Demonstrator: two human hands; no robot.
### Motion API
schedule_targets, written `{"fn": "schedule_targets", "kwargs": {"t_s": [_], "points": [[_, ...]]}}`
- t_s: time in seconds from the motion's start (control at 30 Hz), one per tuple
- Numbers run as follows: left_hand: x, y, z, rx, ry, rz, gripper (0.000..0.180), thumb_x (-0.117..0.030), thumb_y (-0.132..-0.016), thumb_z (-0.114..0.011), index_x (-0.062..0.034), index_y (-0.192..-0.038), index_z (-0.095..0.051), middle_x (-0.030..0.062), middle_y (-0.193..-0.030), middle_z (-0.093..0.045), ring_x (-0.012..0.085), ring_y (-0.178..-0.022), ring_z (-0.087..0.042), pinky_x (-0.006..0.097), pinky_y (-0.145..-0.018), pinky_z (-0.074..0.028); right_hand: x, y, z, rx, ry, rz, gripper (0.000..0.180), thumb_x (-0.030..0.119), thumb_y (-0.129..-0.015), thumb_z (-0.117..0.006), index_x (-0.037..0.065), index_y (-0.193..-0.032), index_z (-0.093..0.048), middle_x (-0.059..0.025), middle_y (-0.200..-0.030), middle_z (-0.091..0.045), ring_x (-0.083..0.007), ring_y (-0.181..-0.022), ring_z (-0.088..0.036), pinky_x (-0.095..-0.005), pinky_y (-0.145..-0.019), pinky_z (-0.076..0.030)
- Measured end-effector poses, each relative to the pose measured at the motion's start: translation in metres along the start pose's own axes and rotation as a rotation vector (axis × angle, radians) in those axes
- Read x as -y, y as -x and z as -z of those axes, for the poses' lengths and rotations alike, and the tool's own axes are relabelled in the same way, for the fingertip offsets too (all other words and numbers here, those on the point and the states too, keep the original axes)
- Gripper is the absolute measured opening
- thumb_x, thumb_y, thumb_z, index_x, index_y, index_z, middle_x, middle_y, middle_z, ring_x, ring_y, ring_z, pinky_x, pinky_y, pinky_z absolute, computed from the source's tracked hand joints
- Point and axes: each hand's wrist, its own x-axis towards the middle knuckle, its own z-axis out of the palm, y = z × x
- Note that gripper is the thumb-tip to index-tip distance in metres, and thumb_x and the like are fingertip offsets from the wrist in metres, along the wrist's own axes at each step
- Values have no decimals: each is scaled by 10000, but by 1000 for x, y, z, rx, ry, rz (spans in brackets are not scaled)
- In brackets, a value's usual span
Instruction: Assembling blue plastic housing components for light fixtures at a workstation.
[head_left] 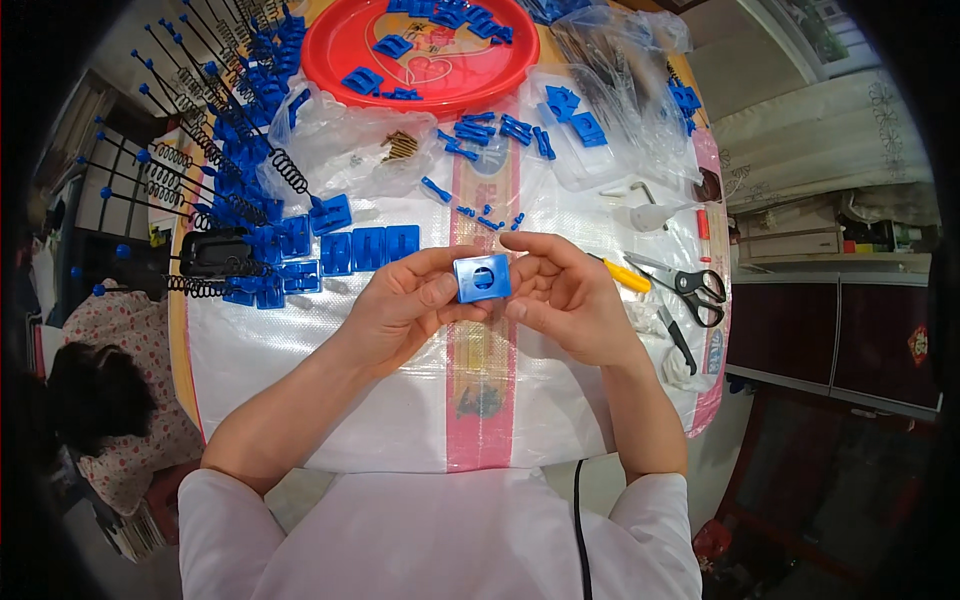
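Over white sheeting [400,420], left hand [408,300] pinches a blue block [482,292], right hand [572,302] curled loosely.

Counter [179,345] draped in a white plastic sheet [400,420]. On the sheet: red basin [505,65], far side; blue blocks [369,247], left; scissors [690,284], knife [678,342], red marker [703,235], right.

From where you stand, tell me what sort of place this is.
Probably a room in a home, doubling as a workspace: a patterned curtain, dark cabinets and blue plastic parts spread over the table.
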Motion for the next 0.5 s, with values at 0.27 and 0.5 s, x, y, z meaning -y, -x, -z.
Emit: {"fn": "schedule_targets", "kwargs": {"t_s": [0.27, 0.5], "points": [[2, 1, 7, 54, -1, 11, 416, -173, -980, -595, 38, -1332, -523, 159, -1229, -630, 244, -1110, -640, 358, -931, -557, 0, 1, 6, 50, 51, -94, 481, -47, -846, -700, -55, -1296, -533, -96, -1010, -673, -136, -920, -667, -262, -812, -550], [1, 1, -1, -17, -23, 2, 422, -185, -922, -679, 15, -1279, -575, 159, -1170, -662, 234, -1036, -676, 352, -863, -598, -3, 1, 6, 38, 33, -102, 433, -30, -864, -692, -65, -1272, -551, -98, -1011, -681, -126, -916, -667, -245, -803, -544]]}}
